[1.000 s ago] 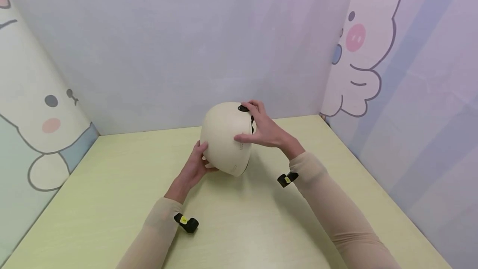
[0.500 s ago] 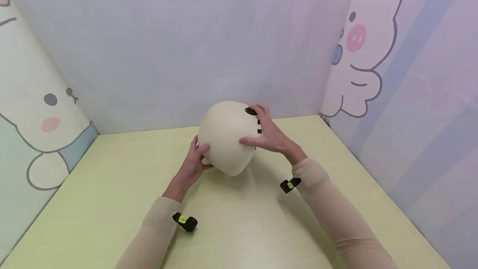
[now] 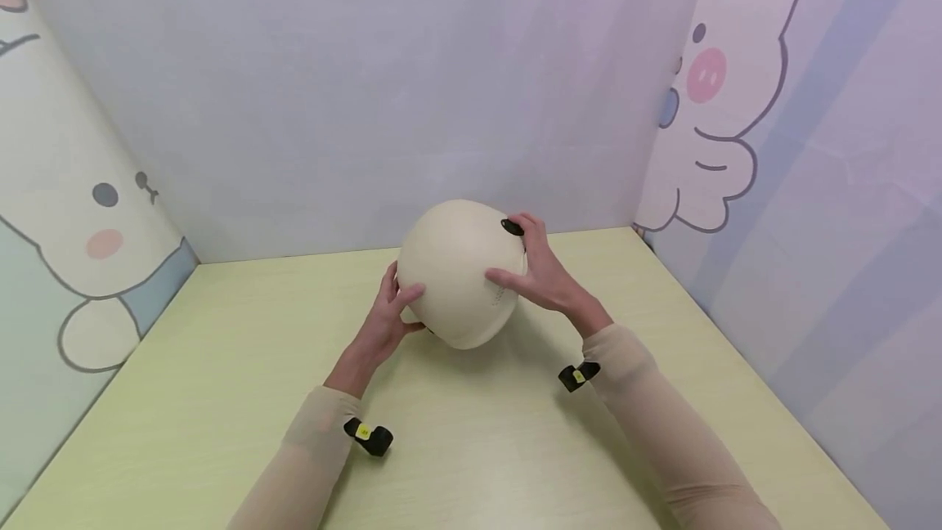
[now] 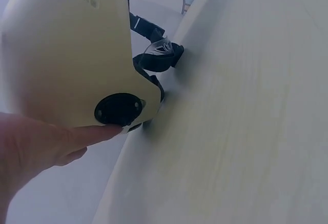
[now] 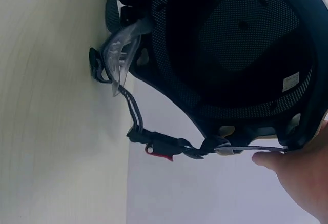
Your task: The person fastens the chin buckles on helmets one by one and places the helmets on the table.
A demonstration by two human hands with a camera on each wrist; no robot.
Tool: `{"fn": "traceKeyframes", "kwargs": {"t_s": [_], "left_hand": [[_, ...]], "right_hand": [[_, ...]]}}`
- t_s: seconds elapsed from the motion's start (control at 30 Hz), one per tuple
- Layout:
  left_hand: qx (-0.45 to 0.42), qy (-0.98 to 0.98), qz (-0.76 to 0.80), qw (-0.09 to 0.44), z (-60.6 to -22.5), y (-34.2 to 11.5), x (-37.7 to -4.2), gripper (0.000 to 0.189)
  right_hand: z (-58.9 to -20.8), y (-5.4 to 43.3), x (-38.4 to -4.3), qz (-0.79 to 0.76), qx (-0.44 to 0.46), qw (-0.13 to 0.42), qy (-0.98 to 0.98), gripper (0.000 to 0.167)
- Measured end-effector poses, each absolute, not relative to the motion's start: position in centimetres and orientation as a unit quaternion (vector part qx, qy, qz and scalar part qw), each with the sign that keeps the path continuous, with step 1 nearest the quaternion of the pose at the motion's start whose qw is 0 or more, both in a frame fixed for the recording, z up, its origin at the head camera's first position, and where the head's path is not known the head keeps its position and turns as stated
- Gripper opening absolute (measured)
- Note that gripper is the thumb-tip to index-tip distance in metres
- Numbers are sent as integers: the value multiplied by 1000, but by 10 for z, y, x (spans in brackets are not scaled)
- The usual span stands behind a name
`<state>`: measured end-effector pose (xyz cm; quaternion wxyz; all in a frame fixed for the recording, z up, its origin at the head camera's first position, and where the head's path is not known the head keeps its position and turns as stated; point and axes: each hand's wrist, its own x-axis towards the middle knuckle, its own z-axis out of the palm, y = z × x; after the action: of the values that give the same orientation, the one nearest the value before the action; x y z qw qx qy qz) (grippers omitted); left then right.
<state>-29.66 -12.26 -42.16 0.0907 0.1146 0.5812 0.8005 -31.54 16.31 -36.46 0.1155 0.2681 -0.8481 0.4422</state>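
Note:
A cream helmet (image 3: 456, 268) is tilted above the table, its rounded shell toward the head camera. My left hand (image 3: 380, 321) grips its left side, thumb on the shell and other fingers around the edge. My right hand (image 3: 545, 272) holds the right side, thumb on the shell and fingertips by a black oval disc (image 3: 512, 226). In the left wrist view a finger touches the shell near another black disc (image 4: 119, 109). The right wrist view shows the dark padded lining (image 5: 246, 29) and a hanging chin strap with a red-tabbed buckle (image 5: 163, 147) and a clear piece (image 5: 120, 55).
The pale yellow-green table (image 3: 471, 448) lies under the helmet. A plain cloth wall (image 3: 412, 88) rises close behind it. Side walls with printed cartoon animals (image 3: 717, 80) flank the table.
The helmet has turned in my hands, so its right-hand disc has moved right and slightly down and its open side is hidden from the head view. My right hand has moved right with it.

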Motion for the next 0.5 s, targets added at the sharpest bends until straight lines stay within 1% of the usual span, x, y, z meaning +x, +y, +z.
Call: {"fn": "traceKeyframes", "kwargs": {"t_s": [0.27, 0.4, 0.5], "left_hand": [[112, 584, 799, 90, -422, -122, -296, 88], [108, 593, 792, 99, -424, -123, -297, 89], [104, 599, 786, 115, -424, -122, -295, 92]], "right_hand": [[-368, 164, -313, 426, 266, 141, -853, 99], [-370, 167, -312, 441, 259, 145, -847, 95], [-371, 170, -312, 456, 253, 140, -841, 94]]}}
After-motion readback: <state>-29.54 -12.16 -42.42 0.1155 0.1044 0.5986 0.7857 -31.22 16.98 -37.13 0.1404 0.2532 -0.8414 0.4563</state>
